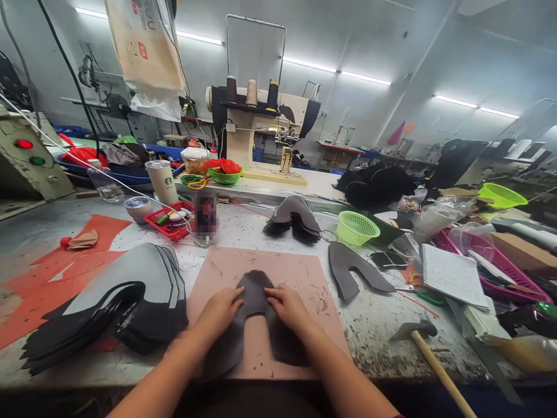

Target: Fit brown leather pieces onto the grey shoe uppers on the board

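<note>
A dark grey U-shaped shoe upper piece (255,293) lies flat on a pink work mat (300,273) at the front of the bench. My left hand (220,310) presses on its left arm, fingers spread flat. On the right arm of the piece rests my right hand (289,307), also flat. Neither hand grips anything. A thick stack of similar grey pieces (126,296) lies just left of the mat. One more single piece (348,270) lies to the right of the mat.
A hammer (429,348) lies at the front right. Behind the mat stand a glass jar (205,219), a red tray (172,220), a coffee cup (162,181), a green basket (357,227) and a sewing machine (261,125). A notebook (452,273) and pink tray (500,261) crowd the right.
</note>
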`<state>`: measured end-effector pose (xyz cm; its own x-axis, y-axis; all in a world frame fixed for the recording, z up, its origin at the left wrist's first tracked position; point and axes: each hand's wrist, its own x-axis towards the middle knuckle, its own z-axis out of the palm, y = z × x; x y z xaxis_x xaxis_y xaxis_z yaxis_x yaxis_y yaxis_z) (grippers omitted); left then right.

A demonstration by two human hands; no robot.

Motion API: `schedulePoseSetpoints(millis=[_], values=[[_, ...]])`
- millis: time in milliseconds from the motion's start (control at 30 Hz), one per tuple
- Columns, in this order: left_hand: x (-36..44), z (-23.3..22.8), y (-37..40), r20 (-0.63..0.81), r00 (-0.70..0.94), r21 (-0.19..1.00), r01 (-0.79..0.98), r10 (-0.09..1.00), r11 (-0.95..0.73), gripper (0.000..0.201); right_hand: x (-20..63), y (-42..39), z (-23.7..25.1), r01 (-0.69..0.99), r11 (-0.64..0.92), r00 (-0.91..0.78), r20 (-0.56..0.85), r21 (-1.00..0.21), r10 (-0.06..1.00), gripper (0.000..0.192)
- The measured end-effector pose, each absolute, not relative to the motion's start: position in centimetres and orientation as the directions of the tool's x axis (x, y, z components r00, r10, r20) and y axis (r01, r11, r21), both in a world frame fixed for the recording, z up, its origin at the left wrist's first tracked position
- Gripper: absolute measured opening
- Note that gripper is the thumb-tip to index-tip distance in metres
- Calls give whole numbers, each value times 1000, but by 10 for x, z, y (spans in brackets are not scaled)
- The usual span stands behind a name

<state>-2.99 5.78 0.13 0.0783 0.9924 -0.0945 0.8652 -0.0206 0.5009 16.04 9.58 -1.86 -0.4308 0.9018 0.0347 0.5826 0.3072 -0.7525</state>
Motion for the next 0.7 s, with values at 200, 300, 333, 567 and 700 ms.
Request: schedulePoseSetpoints(millis=[200,300,333,567,700], values=[[-29,2,60,-115,86,449,893,990,-26,36,159,95,-14,607,288,-428,1,-741,904,31],[-29,1,61,-123,88,423,906,989,-28,36,159,96,-14,600,284,-425,2,-748,905,31],[-30,0,61,-124,89,413,910,988,-30,36,159,97,-14,599,283,-424,4,-749,906,31],[-25,9,70,-109,136,280,955,985,-101,29,157,103,-14,615,251,-413,-33,-748,910,30],[-2,12,88,-51,269,205,945,962,-254,23,159,104,-8,597,216,-413,-65,-773,908,29]])
